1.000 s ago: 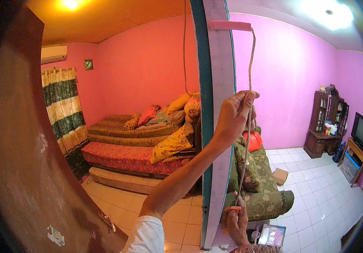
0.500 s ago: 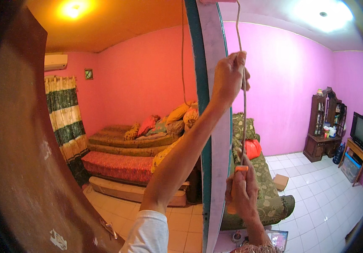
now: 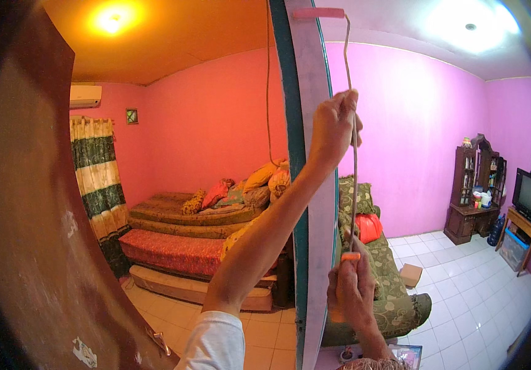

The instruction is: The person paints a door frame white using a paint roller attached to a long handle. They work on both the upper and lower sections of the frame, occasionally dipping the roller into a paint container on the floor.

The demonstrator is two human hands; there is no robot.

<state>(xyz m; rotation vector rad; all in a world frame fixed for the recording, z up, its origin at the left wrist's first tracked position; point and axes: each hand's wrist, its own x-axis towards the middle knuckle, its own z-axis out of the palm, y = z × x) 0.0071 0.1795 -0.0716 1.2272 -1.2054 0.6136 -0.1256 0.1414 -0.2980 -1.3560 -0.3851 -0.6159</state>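
Note:
A small paint roller with a pink sleeve (image 3: 319,12) rests against the upper part of a pale lilac wall end (image 3: 316,80). Its long thin metal rod (image 3: 355,179) runs down to an orange handle (image 3: 352,256). High on the rod, my left hand (image 3: 336,126) is closed around it, the arm stretched up across the view. My right hand (image 3: 353,288) grips the orange handle lower down, its fingers hiding most of it. A dark teal strip (image 3: 289,92) borders the wall end on its left side.
At left stands a brown door (image 3: 25,185) with a metal handle. Behind it, a bed (image 3: 173,246) holds pillows and cloths. On the right are a green patterned sofa (image 3: 395,314), a cardboard box (image 3: 410,275), a dark cabinet (image 3: 463,222) and a television (image 3: 529,191).
The whole view has tilted slightly up, so more of the pink roller sleeve shows. Both hands keep their hold and appear a little lower in the picture.

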